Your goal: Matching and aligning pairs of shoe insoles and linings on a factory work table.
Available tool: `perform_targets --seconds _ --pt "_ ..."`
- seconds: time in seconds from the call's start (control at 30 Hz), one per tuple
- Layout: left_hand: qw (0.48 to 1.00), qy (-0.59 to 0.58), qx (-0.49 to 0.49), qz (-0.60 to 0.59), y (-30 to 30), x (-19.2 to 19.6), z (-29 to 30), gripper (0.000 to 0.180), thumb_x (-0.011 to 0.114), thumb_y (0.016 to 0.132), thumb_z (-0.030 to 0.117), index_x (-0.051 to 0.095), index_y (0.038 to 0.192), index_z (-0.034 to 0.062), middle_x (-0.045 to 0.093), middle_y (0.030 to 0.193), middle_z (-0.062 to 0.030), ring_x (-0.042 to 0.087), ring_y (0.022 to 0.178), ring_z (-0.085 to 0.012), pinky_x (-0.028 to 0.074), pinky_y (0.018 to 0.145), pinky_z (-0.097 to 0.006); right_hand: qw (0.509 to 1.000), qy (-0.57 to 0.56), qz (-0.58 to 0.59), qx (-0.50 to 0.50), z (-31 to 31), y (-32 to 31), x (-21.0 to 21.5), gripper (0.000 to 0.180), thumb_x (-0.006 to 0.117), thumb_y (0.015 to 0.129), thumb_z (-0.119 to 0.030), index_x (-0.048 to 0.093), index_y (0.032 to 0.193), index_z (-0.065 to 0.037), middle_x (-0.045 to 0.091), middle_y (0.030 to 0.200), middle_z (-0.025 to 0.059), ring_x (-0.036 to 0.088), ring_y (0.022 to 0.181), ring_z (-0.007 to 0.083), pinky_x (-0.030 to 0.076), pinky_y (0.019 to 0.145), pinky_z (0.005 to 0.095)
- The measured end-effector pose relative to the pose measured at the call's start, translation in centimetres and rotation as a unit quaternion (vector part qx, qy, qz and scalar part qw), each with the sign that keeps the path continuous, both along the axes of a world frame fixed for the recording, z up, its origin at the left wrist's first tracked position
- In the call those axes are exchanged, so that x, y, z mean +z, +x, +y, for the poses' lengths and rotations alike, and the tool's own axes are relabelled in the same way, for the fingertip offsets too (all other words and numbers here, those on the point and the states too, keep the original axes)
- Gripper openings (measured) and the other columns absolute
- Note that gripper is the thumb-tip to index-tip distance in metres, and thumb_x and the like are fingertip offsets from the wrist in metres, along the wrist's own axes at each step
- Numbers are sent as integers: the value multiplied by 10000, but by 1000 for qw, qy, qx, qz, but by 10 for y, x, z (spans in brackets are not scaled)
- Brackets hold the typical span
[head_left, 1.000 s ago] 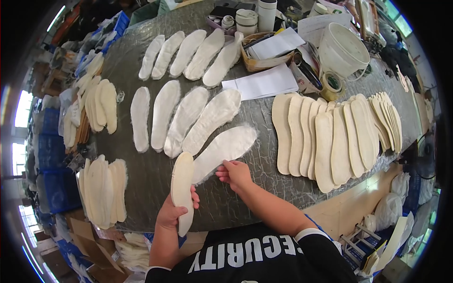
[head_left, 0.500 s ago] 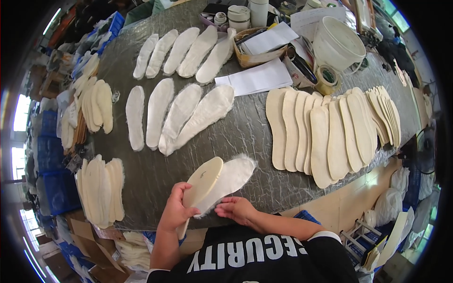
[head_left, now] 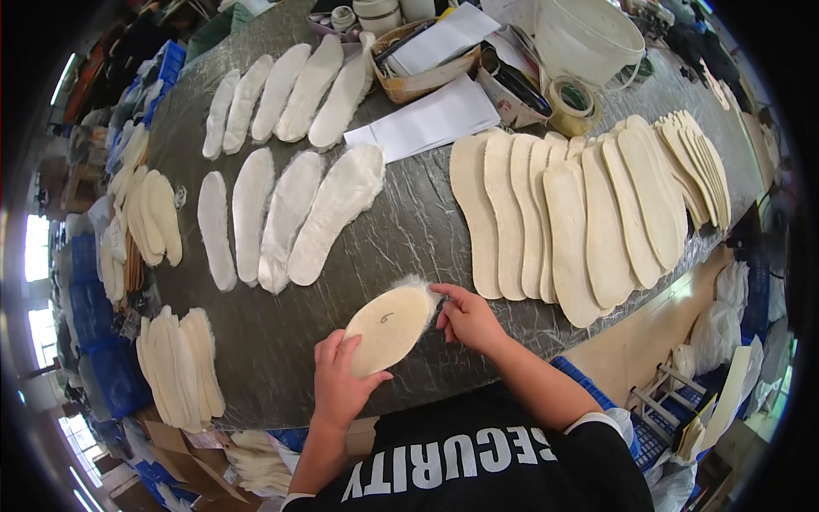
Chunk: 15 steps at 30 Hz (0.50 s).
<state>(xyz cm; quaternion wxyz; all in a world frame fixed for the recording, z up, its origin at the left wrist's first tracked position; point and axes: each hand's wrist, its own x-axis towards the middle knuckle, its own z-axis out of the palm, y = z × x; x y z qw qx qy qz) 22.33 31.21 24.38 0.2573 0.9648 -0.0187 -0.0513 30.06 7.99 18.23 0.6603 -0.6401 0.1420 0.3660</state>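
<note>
Right, left hand (head_left: pixel 343 380) is closed on the near end of a cream, flat, oval-ended insole (head_left: pixel 390 328), thumb on the lower edge, fingers round the left edge. Insole is tilted over the near edge of the table, in front of the body, face up with a small dark mark. White fluffy-edged lining piece (head_left: pixel 415 282) sits behind it; only its far fringe shows.

Right hand (head_left: pixel 471 320): index finger extended to that fringe, other fingers loosely curled. Can't tell whether it pinches anything.

Outward: dark grey table (head_left: pixel 418 226) under wrinkled clear film. Beyond the hands, four white fluffy insole pieces (head_left: pixel 337 213) in a row, five more (head_left: pixel 277 92) behind them. Right: overlapping fan of cream insoles (head_left: pixel 570 243). Left near corner: upright-lying bunch of pale fluffy-edged insoles (head_left: pixel 177 367). Far side: white paper sheets (head_left: pixel 426 119), brown basket (head_left: pixel 431 83), translucent white bucket (head_left: pixel 589 47).
</note>
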Motion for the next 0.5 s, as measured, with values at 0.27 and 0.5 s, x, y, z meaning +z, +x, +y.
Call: perform_targets --seconds 0.27,0.5 --pt "1000 17 -22 -6 4 -7 -6 769 902 466 232 580 1134 31 511 1223 -148 488 1089 -361 446 926 -437 987 124 96 -46 -4 -2 -18 357 387 967 -53 496 1306 -25 606 752 53 529 514 93 437 464 227" --pt "1000 9 -11 1 5 -11 -8 773 905 467 226 579 1141 30 502 1244 -150 476 1103 -358 441 932 -439 980 157 114 -47 -5 1 -17 361 391 960 -43 496 1304 -10 602 747 54 530 509 93 437 459 225"
